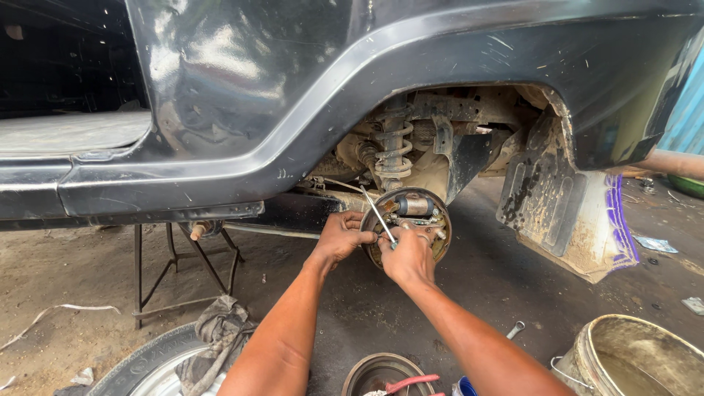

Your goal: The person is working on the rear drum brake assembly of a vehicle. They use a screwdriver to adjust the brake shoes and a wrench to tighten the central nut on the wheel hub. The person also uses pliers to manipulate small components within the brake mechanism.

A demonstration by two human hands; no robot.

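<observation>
Both hands' fingers [364, 236] grip brake assembly [415, 213].

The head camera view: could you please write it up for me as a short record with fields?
setting: dirt ground beside a raised black vehicle, wheel off
work area: exposed drum brake assembly in the rear wheel arch
left hand: grips the left edge of the brake assembly
right hand: holds a thin metal tool against the assembly
support: metal stand under the body
ground items: brake drum, tyre with rag, bucket, wrench
suspension: coil spring above the brake
</observation>
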